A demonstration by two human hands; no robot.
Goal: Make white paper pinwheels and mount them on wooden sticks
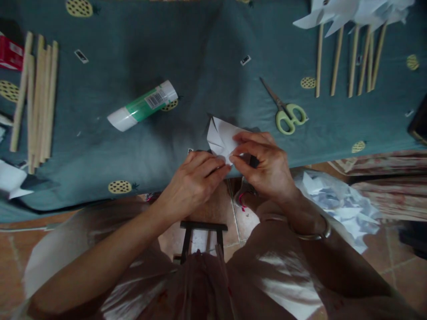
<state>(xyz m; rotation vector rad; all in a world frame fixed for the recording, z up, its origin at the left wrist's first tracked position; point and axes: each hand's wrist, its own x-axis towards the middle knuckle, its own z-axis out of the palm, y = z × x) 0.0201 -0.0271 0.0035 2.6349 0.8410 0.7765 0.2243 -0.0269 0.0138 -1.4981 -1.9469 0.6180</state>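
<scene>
Fingers of the left hand (pixel 196 178) and right hand (pixel 268 162) pinch a folded white paper (pixel 227 132) at the near edge of the cloth-covered surface (pixel 207 66); an uneven tug could tear its folds.

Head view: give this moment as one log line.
left hand: touching folded white paper; right hand: pinching paper; green-and-white tube: lying left of paper; scissors: lying right of paper

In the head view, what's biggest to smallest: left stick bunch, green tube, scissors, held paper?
1. Stick bunch
2. Green tube
3. Scissors

Held paper: unsure, because the right hand covers part of it.
</scene>
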